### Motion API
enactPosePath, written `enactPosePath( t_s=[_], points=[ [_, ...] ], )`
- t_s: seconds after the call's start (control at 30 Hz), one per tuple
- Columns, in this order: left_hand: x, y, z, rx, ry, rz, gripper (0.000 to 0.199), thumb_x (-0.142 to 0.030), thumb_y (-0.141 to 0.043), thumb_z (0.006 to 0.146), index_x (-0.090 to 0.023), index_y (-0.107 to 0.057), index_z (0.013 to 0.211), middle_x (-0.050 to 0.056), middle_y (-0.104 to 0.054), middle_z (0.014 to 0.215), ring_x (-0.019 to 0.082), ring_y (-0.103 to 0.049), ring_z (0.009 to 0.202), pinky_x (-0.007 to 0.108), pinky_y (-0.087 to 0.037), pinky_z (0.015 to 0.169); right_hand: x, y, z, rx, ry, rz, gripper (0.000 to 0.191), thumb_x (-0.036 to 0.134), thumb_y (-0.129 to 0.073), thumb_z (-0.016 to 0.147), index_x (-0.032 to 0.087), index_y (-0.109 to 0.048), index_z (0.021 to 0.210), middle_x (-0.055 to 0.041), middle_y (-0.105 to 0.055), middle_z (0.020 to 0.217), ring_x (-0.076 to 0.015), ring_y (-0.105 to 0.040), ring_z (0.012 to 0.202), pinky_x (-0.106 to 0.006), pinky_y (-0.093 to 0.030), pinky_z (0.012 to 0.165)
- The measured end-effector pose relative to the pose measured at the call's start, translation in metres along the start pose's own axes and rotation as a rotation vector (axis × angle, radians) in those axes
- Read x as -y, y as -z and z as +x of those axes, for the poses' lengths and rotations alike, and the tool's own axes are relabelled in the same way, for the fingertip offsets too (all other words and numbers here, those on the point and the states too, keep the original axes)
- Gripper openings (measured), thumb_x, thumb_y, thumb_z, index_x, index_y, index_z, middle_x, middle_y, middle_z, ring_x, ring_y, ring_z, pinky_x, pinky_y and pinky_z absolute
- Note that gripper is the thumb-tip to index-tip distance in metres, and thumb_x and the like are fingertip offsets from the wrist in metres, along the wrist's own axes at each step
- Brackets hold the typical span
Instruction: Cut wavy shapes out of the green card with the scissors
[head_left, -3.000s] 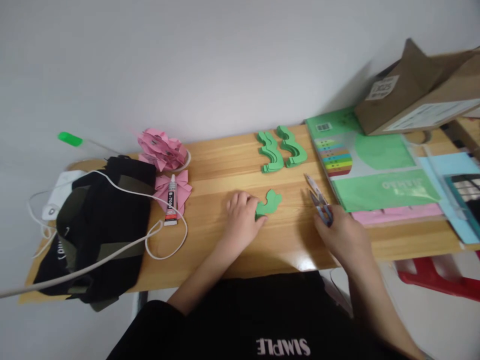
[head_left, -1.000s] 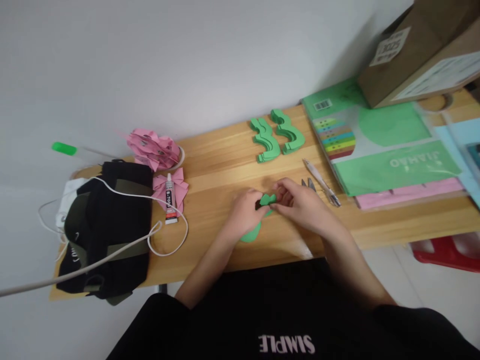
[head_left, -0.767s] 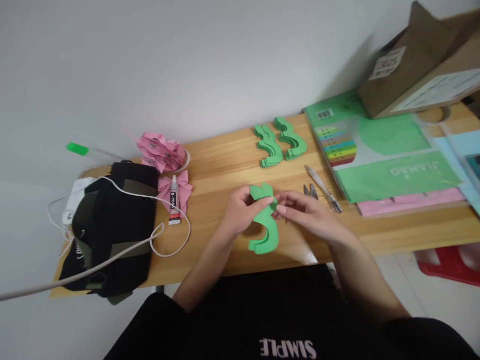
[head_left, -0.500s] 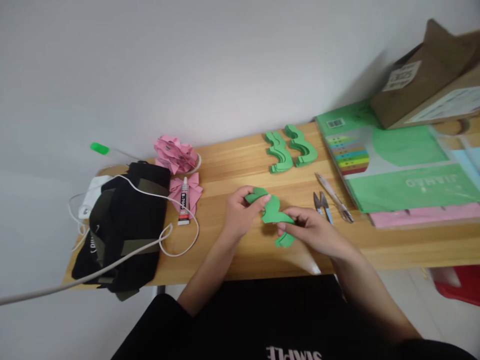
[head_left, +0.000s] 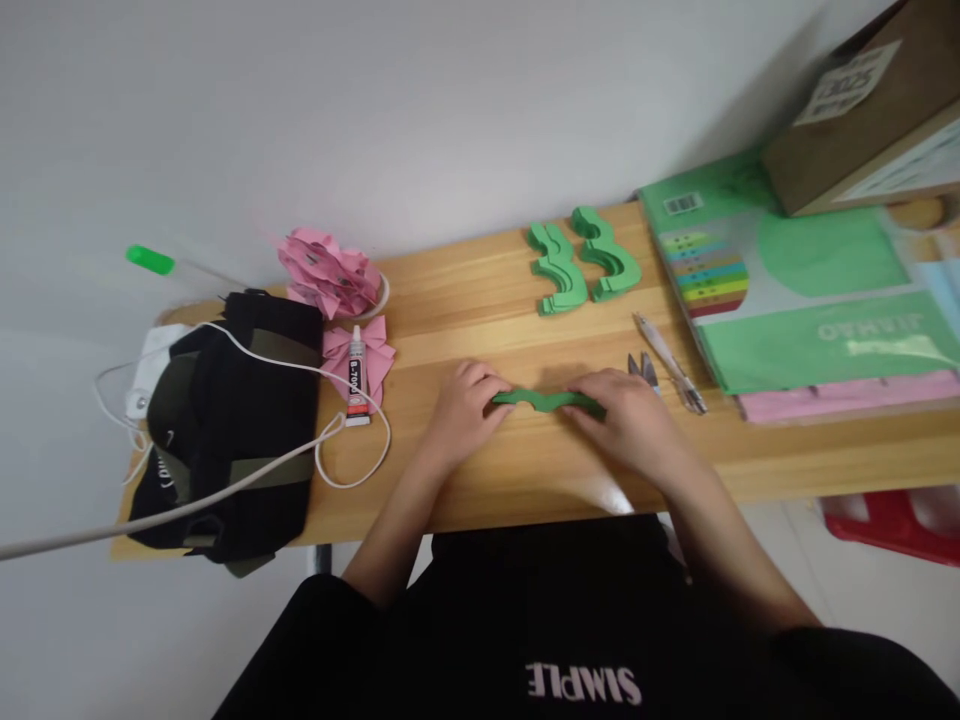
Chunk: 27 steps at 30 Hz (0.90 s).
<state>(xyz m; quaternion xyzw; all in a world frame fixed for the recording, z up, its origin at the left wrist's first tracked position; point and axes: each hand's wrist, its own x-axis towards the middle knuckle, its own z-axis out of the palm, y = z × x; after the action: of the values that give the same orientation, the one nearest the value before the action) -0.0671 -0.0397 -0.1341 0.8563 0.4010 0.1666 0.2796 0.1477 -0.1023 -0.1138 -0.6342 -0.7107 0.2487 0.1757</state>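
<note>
1. Gripping the left end of a wavy green paper strip (head_left: 546,402) with the left hand (head_left: 465,410), closed on it between thumb and fingers.
2. Gripping the right end of the strip with the right hand (head_left: 628,420), curled over it.
3. Holding it crosswise between both hands, close over or on the table (head_left: 465,325); cannot tell which.
4. Lying side by side near the wall (head_left: 450,120): left stack (head_left: 571,285) and right stack (head_left: 619,262) of green cutouts.
5. Lying just past the right hand, partly hidden: scissors (head_left: 648,372), with a pen (head_left: 670,362) beside them.
6. Lying well to the left, on a pink paper bow (head_left: 379,357): glue tube (head_left: 356,380).
</note>
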Motion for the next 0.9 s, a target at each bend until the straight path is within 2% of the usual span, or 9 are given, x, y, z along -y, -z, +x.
enactPosePath(
  t_s=[0.17, 0.3, 0.43, 0.53, 0.6, 0.77, 0.9],
  points=[
    [-0.003, 0.0, -0.007, 0.034, -0.045, 0.053, 0.009, -0.021, -0.06, 0.086, -0.018, -0.068, 0.086, 0.008, -0.064, 0.092, 0.021, -0.056, 0.09, 0.037, -0.045, 0.081, 0.001, 0.001, -0.008, -0.021, 0.027, 0.066, 0.011, 0.015, -0.061, 0.08, 0.02, -0.071, 0.084, -0.0084, -0.074, 0.085, -0.0255, -0.067, 0.084, -0.038, -0.05, 0.077],
    [-0.004, -0.001, -0.01, 0.024, -0.034, 0.01, 0.015, -0.023, -0.055, 0.089, -0.018, -0.069, 0.085, 0.009, -0.063, 0.091, 0.022, -0.057, 0.09, 0.038, -0.045, 0.081, -0.002, -0.001, -0.013, -0.042, -0.003, 0.128, 0.01, 0.017, -0.06, 0.081, 0.018, -0.07, 0.083, -0.0092, -0.074, 0.086, -0.0252, -0.067, 0.084, -0.038, -0.051, 0.077],
    [-0.009, 0.005, -0.008, 0.027, 0.045, -0.18, 0.019, -0.025, -0.051, 0.09, -0.018, -0.065, 0.08, 0.007, -0.065, 0.086, 0.019, -0.059, 0.084, 0.034, -0.047, 0.08, -0.002, 0.005, -0.016, -0.062, -0.092, 0.283, 0.015, 0.025, -0.056, 0.085, 0.02, -0.069, 0.082, -0.0065, -0.073, 0.083, -0.022, -0.066, 0.076, -0.034, -0.05, 0.07],
    [-0.015, 0.012, -0.005, 0.066, 0.179, -0.379, 0.019, -0.027, -0.048, 0.09, -0.019, -0.062, 0.079, 0.001, -0.064, 0.072, 0.014, -0.059, 0.069, 0.028, -0.047, 0.07, 0.001, 0.013, -0.014, -0.066, -0.147, 0.477, 0.017, 0.032, -0.055, 0.085, 0.021, -0.067, 0.08, -0.0039, -0.071, 0.076, -0.0196, -0.064, 0.071, -0.032, -0.05, 0.068],
    [-0.019, 0.015, -0.002, 0.046, 0.251, -0.493, 0.018, -0.029, -0.049, 0.088, -0.02, -0.062, 0.081, -0.001, -0.061, 0.064, 0.012, -0.056, 0.06, 0.024, -0.046, 0.062, 0.003, 0.018, -0.011, -0.061, -0.19, 0.624, 0.018, 0.036, -0.057, 0.084, 0.021, -0.066, 0.077, -0.002, -0.068, 0.07, -0.0181, -0.062, 0.068, -0.031, -0.05, 0.067],
    [-0.023, 0.015, 0.002, -0.021, 0.362, -0.722, 0.015, -0.03, -0.057, 0.083, -0.018, -0.064, 0.079, -0.004, -0.056, 0.054, 0.009, -0.051, 0.05, 0.022, -0.045, 0.052, 0.003, 0.024, -0.006, 0.022, -0.34, 0.961, 0.025, 0.043, -0.062, 0.081, 0.021, -0.066, 0.07, -0.0011, -0.064, 0.064, -0.015, -0.058, 0.063, -0.028, -0.048, 0.064],
    [-0.025, 0.017, 0.002, -0.009, 0.398, -0.832, 0.017, -0.032, -0.06, 0.081, -0.017, -0.064, 0.074, -0.003, -0.058, 0.053, 0.008, -0.051, 0.047, 0.021, -0.045, 0.05, 0.002, 0.029, -0.007, 0.095, -0.401, 1.096, 0.032, 0.048, -0.064, 0.079, 0.02, -0.067, 0.064, -0.0045, -0.066, 0.065, -0.0154, -0.057, 0.061, -0.028, -0.047, 0.056]
  ],
)
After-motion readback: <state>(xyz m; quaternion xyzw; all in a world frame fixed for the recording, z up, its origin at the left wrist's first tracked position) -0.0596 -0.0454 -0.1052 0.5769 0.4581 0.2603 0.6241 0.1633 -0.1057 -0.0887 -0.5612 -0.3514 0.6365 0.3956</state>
